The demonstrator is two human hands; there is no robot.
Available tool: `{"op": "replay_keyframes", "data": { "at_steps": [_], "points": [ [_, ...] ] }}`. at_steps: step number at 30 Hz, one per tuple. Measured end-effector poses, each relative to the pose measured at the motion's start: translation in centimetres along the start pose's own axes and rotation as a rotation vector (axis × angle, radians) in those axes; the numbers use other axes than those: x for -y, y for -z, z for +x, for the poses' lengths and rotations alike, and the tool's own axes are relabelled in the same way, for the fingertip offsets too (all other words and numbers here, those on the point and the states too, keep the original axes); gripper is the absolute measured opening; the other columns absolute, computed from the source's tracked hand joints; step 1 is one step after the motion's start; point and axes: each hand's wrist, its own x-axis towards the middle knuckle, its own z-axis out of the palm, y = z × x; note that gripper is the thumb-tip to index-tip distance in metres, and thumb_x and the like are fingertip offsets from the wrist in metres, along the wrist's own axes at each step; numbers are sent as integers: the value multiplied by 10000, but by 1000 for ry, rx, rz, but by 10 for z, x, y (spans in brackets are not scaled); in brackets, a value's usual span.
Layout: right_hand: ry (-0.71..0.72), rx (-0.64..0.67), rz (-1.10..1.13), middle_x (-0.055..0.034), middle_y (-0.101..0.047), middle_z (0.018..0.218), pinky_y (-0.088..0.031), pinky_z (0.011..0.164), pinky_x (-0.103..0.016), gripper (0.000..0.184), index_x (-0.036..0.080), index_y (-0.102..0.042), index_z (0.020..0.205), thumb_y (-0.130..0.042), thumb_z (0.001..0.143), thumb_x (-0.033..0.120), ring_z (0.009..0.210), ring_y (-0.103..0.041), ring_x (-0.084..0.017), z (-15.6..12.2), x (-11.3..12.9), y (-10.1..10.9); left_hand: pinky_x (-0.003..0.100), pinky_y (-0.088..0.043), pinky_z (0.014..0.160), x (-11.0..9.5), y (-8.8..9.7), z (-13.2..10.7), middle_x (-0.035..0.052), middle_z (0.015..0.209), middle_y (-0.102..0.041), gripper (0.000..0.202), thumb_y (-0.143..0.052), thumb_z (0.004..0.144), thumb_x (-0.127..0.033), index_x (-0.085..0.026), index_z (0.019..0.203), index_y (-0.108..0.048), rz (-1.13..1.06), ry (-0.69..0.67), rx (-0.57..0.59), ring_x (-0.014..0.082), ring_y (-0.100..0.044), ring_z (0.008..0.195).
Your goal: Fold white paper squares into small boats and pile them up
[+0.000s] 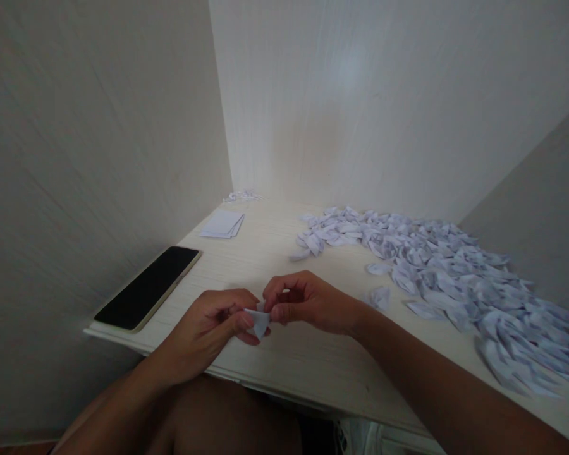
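Observation:
A small piece of folded white paper (260, 321) is held between both hands, just above the front edge of the table. My left hand (213, 325) pinches its left side between thumb and fingers. From the other side, my right hand (303, 303) grips the paper's right edge with thumb and forefinger. The fingers hide part of the folds. Beyond my right hand lies a loose folded paper piece (380, 297), close to a wide heap of similar folded paper pieces (436, 265).
On the left of the white table (260, 253) lies a dark-screened smartphone (149, 287), near the edge. Behind it is a small stack of flat paper sheets (222, 224). Thin white scraps (243, 196) sit in the back corner. Walls (313, 126) close off the back and sides.

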Motion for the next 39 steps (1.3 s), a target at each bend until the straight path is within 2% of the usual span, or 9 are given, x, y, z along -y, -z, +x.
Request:
{"op": "replay_keyframes", "data": {
  "at_steps": [3,7,10,13,16,20,25,33,39],
  "points": [
    [128,-70,-135,-5,-652,896,-508,722,-253,192,180,-715,858,-817,743,295,779,-617,-100,0,4,-3,282,-545,685,2,3,0,69,807,-718,316,-612,916,-432,-173,780,-730,144,-89,-71,180,-678,761],
    [282,-174,-436,-44,-646,1012,-542,702,-262,228,200,-751,933,-819,741,303,777,-632,-111,-1,8,-9,253,-526,678,3,6,0,56,882,-724,163,-659,898,-315,-193,802,-704,273,-224,-155,165,-673,797],
    [390,-263,-676,-63,-688,1048,-555,794,-308,150,212,-766,919,-782,791,290,860,-671,-149,-3,11,-14,219,-501,622,4,7,0,42,876,-725,88,-704,863,-252,-201,792,-688,398,-294,-228,148,-671,770],
    [491,-262,-799,-69,-720,1073,-544,896,-342,117,225,-763,958,-717,856,257,981,-686,-179,-4,12,-17,217,-494,614,4,7,0,35,872,-738,74,-748,823,-227,-204,775,-697,496,-372,-273,144,-675,748],
    [536,-255,-851,-69,-727,1097,-552,907,-346,161,235,-751,1009,-714,852,241,1009,-689,-189,-4,10,-19,225,-502,607,4,5,1,32,856,-750,66,-768,806,-244,-216,780,-714,526,-408,-304,152,-683,741],
    [567,-297,-884,-72,-745,1054,-573,832,-303,145,216,-752,992,-693,860,206,914,-705,-172,-3,6,-20,225,-508,579,5,3,3,37,842,-754,67,-765,808,-268,-221,775,-733,513,-403,-312,158,-687,728],
    [572,-318,-883,-70,-747,1043,-585,737,-274,169,207,-748,1020,-665,874,187,786,-689,-142,-2,4,-20,258,-542,662,7,4,4,55,883,-756,30,-760,813,-230,-208,805,-741,519,-404,-318,176,-698,788],
    [575,-366,-846,-60,-761,1020,-570,670,-262,141,208,-742,1000,-667,880,211,743,-681,-130,-2,5,-21,300,-574,752,8,-2,3,50,952,-739,108,-764,803,-196,-244,900,-763,612,-456,-461,182,-697,843],
    [533,-414,-821,-36,-768,942,-566,696,-260,135,205,-726,983,-712,850,227,778,-693,-139,-3,6,-24,248,-576,637,8,-7,0,21,898,-741,107,-794,771,-189,-258,848,-766,543,-398,-523,161,-699,782]
  ]
}}
